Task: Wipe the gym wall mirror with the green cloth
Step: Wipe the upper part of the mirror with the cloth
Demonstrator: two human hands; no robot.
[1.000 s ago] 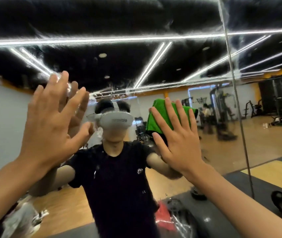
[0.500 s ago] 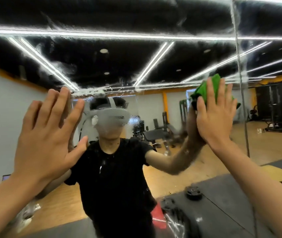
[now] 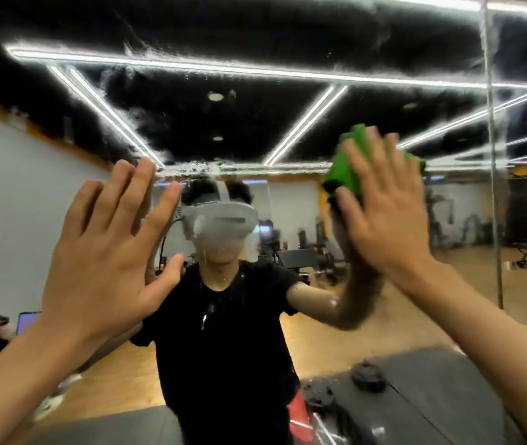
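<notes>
The wall mirror (image 3: 255, 117) fills the view, streaked with wet smears and droplets across its upper half. My right hand (image 3: 381, 200) lies flat with straight fingers, pressing the green cloth (image 3: 349, 168) against the glass at the upper right. The cloth shows only around my fingers and thumb; the rest is hidden under my palm. My left hand (image 3: 111, 252) is spread flat against the mirror at the left, holding nothing.
A vertical seam (image 3: 493, 155) between mirror panels runs down just right of the cloth. The glass reflects a person in a black shirt (image 3: 223, 332), a wooden gym floor, black mats, weight plates (image 3: 368, 377) and exercise machines.
My right hand has swept the cloth from the mirror's middle up and to the right, toward the seam. My left hand has stayed flat on the glass.
</notes>
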